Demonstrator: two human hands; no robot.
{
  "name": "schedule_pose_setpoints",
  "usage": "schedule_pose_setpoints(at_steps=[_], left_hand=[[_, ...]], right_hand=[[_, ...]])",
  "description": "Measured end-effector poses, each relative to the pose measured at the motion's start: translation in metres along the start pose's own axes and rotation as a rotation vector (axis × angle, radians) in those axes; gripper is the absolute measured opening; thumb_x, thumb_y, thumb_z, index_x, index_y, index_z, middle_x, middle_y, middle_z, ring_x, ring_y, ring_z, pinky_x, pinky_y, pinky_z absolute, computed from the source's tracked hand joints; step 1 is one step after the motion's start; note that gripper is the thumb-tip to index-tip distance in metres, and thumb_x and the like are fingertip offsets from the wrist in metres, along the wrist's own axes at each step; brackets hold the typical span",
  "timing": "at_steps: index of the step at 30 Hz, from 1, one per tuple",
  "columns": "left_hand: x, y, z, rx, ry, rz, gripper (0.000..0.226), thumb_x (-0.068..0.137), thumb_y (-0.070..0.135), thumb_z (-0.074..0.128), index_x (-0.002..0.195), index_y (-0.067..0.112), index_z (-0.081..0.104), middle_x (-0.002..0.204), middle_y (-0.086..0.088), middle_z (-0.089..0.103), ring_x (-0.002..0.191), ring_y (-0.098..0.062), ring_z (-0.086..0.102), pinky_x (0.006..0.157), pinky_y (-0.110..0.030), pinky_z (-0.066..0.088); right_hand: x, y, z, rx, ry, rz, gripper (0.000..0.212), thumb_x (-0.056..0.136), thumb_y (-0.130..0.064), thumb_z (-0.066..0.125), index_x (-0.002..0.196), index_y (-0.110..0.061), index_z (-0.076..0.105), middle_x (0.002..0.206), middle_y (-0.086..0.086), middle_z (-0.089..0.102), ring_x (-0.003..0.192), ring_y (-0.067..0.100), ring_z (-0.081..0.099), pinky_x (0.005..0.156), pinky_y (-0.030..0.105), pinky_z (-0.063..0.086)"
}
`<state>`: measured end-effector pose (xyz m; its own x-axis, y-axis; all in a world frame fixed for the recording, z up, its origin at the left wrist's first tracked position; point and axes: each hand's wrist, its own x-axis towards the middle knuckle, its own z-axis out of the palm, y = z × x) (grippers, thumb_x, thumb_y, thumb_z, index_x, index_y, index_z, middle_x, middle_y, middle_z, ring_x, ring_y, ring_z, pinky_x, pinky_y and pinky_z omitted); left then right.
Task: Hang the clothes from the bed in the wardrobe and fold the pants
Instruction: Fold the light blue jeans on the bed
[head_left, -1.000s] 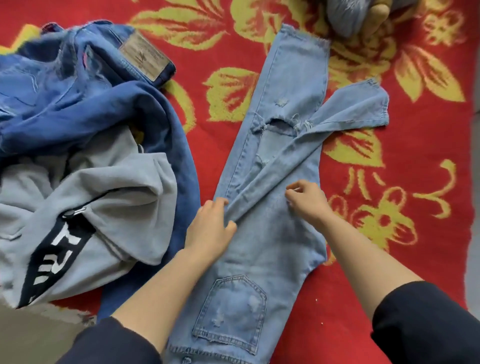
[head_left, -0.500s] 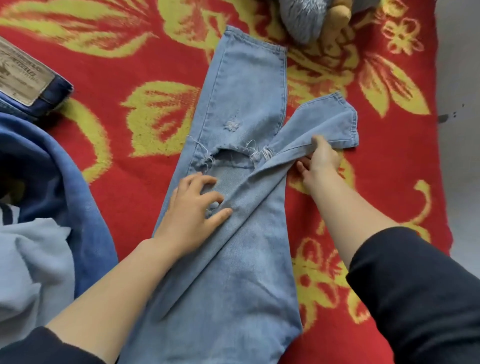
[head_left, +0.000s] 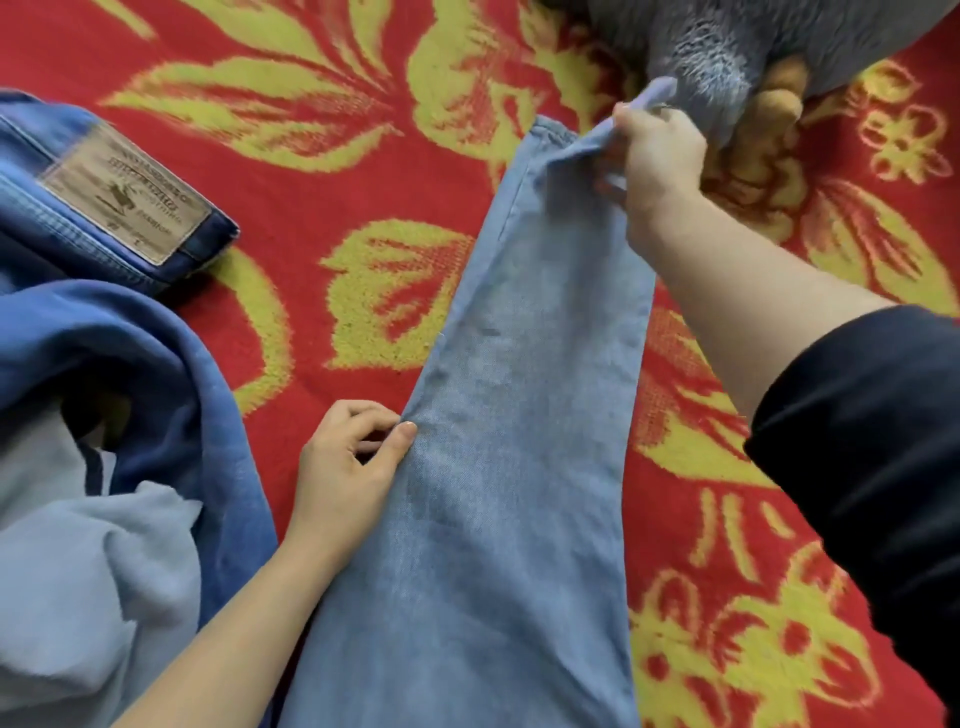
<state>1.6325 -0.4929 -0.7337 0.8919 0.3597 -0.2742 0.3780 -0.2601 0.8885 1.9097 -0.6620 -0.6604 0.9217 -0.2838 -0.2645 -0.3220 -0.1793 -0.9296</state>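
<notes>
Head view, looking down on a bed.

1. Bed cover (head_left: 311, 208): red, with large yellow flower patterns. It lies under everything listed.

2. Light blue jeans (head_left: 519, 415): one long band of pale denim, running from the lower edge of the frame up toward the upper right. The legs appear laid one on the other. The lower and middle parts rest flat on the bed cover. The far end is bunched and raised a little off it.

3. Right hand (head_left: 657, 156): fingers closed round the far end of the light blue jeans, gripping the bunched cloth at the hem. The forearm is bare, with a dark sleeve (head_left: 857, 441) pushed up toward the elbow.

4. Left hand (head_left: 348, 462): at the left edge of the light blue jeans, about midway along. The thumb (head_left: 402, 439) lies on the denim, the other fingers are curled at the seam, and the edge is pinched between them. The forearm lies along the same edge.

5. Dark blue jeans (head_left: 171, 353): heaped at the left, apart from the pale pair. The waistband is uppermost and bears a tan leather patch (head_left: 124, 197).

6. Pale grey garment (head_left: 78, 571): crumpled at the lower left, against the dark blue jeans.

7. Plush toy (head_left: 727, 47): grey and tan, at the top edge, just behind the right hand.
</notes>
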Motion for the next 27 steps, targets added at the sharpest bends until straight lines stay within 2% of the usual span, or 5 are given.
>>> schedule_pose_setpoints(at_steps=[3, 12, 18, 21, 27], left_hand=[[0.004, -0.01, 0.002, 0.033, -0.023, 0.007, 0.007, 0.084, 0.015, 0.07, 0.077, 0.017, 0.071, 0.096, 0.007, 0.057, 0.087, 0.006, 0.055, 0.071, -0.002, 0.04], [0.008, -0.016, -0.003, 0.023, -0.09, 0.014, 0.005, 0.083, 0.015, 0.071, 0.086, 0.019, 0.069, 0.101, 0.006, 0.058, 0.093, 0.0, 0.056, 0.073, -0.006, 0.043], [-0.012, 0.0, -0.01, 0.05, -0.183, -0.133, 0.062, 0.079, 0.005, 0.069, 0.134, 0.019, 0.044, 0.121, -0.001, 0.045, 0.106, -0.011, 0.049, 0.083, -0.008, 0.04], [-0.068, -0.005, -0.022, 0.321, -0.218, -0.108, 0.071, 0.081, 0.006, 0.06, 0.144, 0.018, 0.029, 0.128, -0.007, 0.041, 0.115, -0.023, 0.044, 0.101, -0.033, 0.038], [-0.212, -0.043, -0.051, 0.693, -0.376, -0.024, 0.077, 0.089, 0.007, 0.052, 0.152, 0.014, 0.009, 0.158, -0.016, 0.0, 0.144, -0.033, 0.009, 0.116, -0.035, 0.017]], right_hand=[[-0.015, 0.035, 0.027, -0.405, -0.292, 0.021, 0.061, 0.09, -0.044, 0.059, 0.139, -0.01, 0.046, 0.135, 0.004, 0.051, 0.118, 0.019, 0.052, 0.084, 0.026, 0.045], [-0.096, 0.108, -0.01, -1.107, -0.464, -0.395, 0.061, 0.101, -0.047, 0.031, 0.155, -0.025, 0.01, 0.163, 0.001, 0.001, 0.149, 0.019, -0.006, 0.12, 0.037, -0.003], [-0.181, 0.124, -0.064, -1.008, -0.392, -0.37, 0.057, 0.098, -0.037, 0.046, 0.149, -0.017, 0.031, 0.158, 0.006, 0.024, 0.146, 0.024, 0.018, 0.118, 0.039, 0.015], [-0.244, 0.134, -0.094, -0.946, -0.258, -0.304, 0.052, 0.089, -0.036, 0.05, 0.134, -0.011, 0.049, 0.14, 0.006, 0.047, 0.13, 0.025, 0.038, 0.103, 0.039, 0.03], [-0.39, 0.164, -0.138, -0.886, -0.08, -0.118, 0.05, 0.078, -0.028, 0.058, 0.122, -0.007, 0.054, 0.126, 0.011, 0.05, 0.117, 0.031, 0.045, 0.095, 0.042, 0.035]])
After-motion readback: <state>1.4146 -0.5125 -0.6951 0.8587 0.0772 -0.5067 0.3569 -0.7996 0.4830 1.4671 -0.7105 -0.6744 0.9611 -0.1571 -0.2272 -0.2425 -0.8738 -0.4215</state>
